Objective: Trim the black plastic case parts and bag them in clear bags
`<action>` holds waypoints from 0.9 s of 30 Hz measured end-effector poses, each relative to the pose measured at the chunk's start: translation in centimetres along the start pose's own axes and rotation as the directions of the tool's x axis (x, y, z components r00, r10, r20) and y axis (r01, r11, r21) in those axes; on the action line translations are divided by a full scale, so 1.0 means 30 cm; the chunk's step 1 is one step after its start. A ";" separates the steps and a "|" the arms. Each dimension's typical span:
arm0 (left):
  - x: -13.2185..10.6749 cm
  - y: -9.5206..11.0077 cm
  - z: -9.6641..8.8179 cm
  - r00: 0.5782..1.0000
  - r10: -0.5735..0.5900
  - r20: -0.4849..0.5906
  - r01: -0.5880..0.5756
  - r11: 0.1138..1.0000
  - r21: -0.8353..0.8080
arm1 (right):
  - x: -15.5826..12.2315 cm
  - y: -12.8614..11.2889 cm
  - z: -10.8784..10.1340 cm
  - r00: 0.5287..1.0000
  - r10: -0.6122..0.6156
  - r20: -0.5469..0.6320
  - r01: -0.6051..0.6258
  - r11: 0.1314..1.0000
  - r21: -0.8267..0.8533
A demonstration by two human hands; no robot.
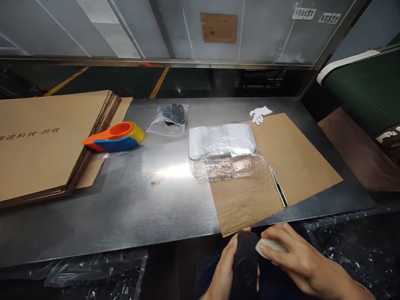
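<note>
At the bottom of the view my left hand (224, 266) is wrapped round a black, rounded, elongated object (245, 262) whose kind I cannot make out. My right hand (295, 254) pinches a small whitish pad (270, 246), its edge close against the black object's right side. Both hands are in front of the table's near edge. Beyond them, a white-handled utility knife (278, 186) lies on a flat cardboard sheet (300, 154). A stack of clear plastic bags (221, 141) in torn wrap rests partly on that sheet.
An orange, blue and yellow tape dispenser (117, 135) stands beside stacked flat cardboard (46, 141) on the metal table (131, 216). Farther back are a clear bag with black contents (171, 118) and a white glove (261, 113). Black plastic-lined containers (103, 275) flank me below.
</note>
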State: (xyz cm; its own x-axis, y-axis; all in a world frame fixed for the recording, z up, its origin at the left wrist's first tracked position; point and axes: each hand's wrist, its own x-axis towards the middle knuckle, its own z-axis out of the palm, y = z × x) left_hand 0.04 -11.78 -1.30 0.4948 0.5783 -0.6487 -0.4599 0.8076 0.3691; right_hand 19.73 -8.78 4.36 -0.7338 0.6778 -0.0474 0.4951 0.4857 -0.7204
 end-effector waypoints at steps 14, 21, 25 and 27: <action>0.012 -0.014 0.001 0.996 0.028 0.087 -0.021 0.997 -0.077 | -0.016 0.033 0.066 0.932 0.193 -0.308 -0.149 0.976 0.162; 0.003 0.003 0.006 0.995 0.053 0.090 -0.056 0.998 0.040 | -0.012 0.023 0.063 0.916 0.245 -0.317 -0.138 0.935 0.326; 0.005 -0.003 0.008 0.992 0.070 0.101 -0.074 0.996 0.041 | -0.008 0.023 0.064 0.909 0.271 -0.316 -0.135 0.910 0.392; 0.004 -0.002 0.016 0.995 0.057 0.079 -0.061 0.997 0.042 | -0.006 0.024 0.066 0.908 0.284 -0.306 -0.133 0.891 0.434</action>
State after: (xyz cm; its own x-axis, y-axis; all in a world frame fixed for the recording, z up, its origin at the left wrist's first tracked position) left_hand 0.49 -11.70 -1.08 0.5244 0.6311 -0.5716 -0.4580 0.7750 0.4354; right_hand 19.31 -9.65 2.46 -0.3832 0.9230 -0.0359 0.3371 0.1035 -0.9358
